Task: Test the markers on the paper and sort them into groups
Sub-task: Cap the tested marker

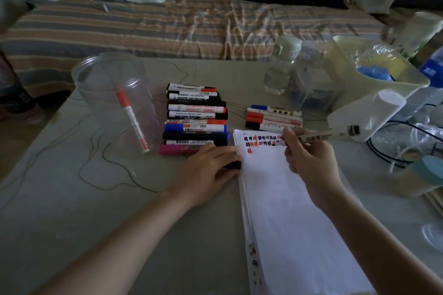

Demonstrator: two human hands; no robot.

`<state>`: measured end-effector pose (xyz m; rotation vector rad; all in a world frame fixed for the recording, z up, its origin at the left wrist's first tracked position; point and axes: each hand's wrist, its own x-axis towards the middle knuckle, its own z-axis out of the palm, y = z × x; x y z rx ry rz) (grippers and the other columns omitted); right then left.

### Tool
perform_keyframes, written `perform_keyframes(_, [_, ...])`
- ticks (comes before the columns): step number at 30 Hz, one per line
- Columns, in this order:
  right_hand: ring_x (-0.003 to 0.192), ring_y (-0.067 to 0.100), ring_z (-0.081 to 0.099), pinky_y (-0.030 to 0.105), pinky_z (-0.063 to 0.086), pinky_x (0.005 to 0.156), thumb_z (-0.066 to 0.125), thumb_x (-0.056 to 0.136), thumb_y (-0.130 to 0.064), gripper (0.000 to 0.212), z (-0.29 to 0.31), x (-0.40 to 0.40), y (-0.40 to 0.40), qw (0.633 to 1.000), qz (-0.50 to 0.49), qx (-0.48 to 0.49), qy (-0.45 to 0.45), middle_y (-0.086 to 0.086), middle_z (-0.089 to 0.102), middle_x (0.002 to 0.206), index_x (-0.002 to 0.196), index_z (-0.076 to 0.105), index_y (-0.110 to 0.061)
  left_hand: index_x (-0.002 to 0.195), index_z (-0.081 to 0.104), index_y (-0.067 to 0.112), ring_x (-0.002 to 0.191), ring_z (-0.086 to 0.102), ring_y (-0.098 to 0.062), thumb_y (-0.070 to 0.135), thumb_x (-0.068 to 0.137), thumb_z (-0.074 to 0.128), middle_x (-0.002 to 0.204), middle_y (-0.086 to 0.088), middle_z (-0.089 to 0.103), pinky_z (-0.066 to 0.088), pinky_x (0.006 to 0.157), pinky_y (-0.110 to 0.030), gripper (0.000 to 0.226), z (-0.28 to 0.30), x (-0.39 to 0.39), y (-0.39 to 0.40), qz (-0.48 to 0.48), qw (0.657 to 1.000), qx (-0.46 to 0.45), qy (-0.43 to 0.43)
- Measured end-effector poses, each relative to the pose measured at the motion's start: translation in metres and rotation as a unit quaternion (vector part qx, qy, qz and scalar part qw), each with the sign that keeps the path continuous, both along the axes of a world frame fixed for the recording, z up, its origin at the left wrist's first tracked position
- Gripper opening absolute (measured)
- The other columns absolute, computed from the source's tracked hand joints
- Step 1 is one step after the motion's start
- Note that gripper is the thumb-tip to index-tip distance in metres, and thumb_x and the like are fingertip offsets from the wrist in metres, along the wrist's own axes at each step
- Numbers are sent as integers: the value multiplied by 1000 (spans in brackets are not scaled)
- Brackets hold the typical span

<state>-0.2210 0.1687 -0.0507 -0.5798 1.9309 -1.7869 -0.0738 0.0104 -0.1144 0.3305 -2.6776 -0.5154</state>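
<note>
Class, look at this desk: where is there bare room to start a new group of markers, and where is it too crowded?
Bare table lies near-left, beside the left hand and below the clear tub. The lower paper is blank. Crowded: the marker stack, small group, bottles and cables at right.

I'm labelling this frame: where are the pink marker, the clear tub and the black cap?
pink marker [170, 149], head view, its cap.
clear tub [96, 84], head view, its wall.
black cap [233, 165], head view, its exposed end.
</note>
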Motion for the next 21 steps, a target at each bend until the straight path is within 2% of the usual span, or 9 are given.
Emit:
perform_keyframes(2, [53, 7, 51, 19, 42, 47, 58, 97, -23, 12, -5, -7, -10, 999, 3, 23, 25, -1, 59, 62, 99, 66, -14, 128, 60, 30, 111, 46, -7, 44, 93, 49, 137, 16, 53, 42, 85, -20, 39, 0, -2, -2, -9, 1000, 0, -3])
perform_keyframes(4, [56, 11, 57, 21, 47, 50, 59, 96, -15, 7, -9, -14, -20, 997, 35, 47, 44, 2, 62, 64, 94, 64, -13, 128, 60, 31, 108, 44, -5, 47, 94, 45, 138, 18, 52, 40, 80, -20, 41, -2, -3, -4, -16, 1000, 2, -10])
perform_keyframes(8, [56, 8, 60, 22, 53, 52, 66, 89, -11, 4, -24, -19, -30, 993, 36, 81, 75, 5, 65, 72, 91, 65, -8, 125, 62, 31, 104, 39, 0, 48, 94, 43, 137, 18, 53, 36, 79, -18, 40, -2, -4, -4, -17, 1000, 1, -3])
perform_keyframes(11, [55, 12, 63, 23, 54, 50, 70, 88, -21, 8, -39, -18, -27, 984, 11, 96, 148, 3, 68, 69, 86, 68, -14, 123, 65, 31, 99, 32, 6, 48, 93, 44, 135, 19, 55, 38, 81, -17, 40, -4, -5, -4, -10, 1000, 15, 13])
perform_keyframes(13, [52, 10, 62, 23, 50, 50, 71, 87, -29, 13, -45, -19, -25, 981, -1, 101, 165, 1, 69, 65, 80, 69, -18, 121, 66, 31, 100, 36, 5, 49, 93, 43, 134, 19, 56, 40, 82, -17, 41, -5, -6, -4, -8, 1000, 15, 19])
perform_keyframes(16, [53, 6, 63, 20, 50, 52, 73, 85, -29, 10, -49, -21, -24, 978, -4, 101, 180, -4, 69, 64, 77, 69, -25, 121, 66, 31, 101, 42, -1, 50, 93, 43, 133, 19, 56, 40, 82, -16, 42, -3, -6, -4, -9, 1000, 11, 13])
perform_keyframes(21, [66, -2, 66, 13, 50, 56, 74, 84, -30, 7, -52, -22, -26, 972, 2, 131, 196, -11, 71, 75, 86, 72, -24, 121, 66, 30, 102, 43, -2, 50, 92, 42, 133, 20, 56, 43, 82, -18, 42, -3, -6, -3, -3, 1000, 9, 13])
